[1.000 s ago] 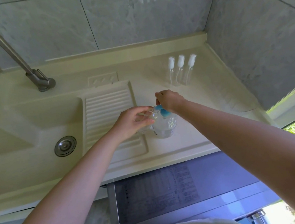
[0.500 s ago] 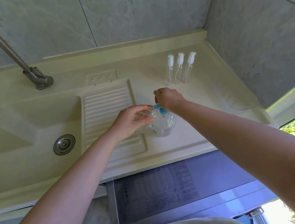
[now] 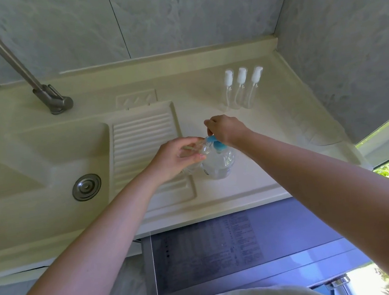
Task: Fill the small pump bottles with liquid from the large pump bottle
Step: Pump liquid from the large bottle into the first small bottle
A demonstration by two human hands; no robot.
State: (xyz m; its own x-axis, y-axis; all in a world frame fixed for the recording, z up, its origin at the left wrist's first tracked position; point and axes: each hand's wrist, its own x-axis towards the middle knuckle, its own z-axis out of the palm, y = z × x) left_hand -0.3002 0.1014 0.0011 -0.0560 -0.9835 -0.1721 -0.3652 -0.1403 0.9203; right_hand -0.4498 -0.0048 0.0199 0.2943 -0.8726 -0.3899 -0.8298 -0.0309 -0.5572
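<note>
My left hand (image 3: 177, 158) holds a small clear plastic bottle (image 3: 192, 148) tilted at the blue pump (image 3: 215, 142) of the large clear bottle (image 3: 220, 162), which my right hand (image 3: 226, 128) pinches; its label is unreadable.

L hand (image 3: 177, 158) holds sm bottle (image 3: 192, 150); R hand (image 3: 226, 128) on pump (image 3: 215, 142)

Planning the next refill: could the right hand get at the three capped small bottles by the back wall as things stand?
Probably yes. The three small bottles stand just beyond the right hand with bare counter between, but that hand is on the large bottle's blue pump and must let go first.
</note>
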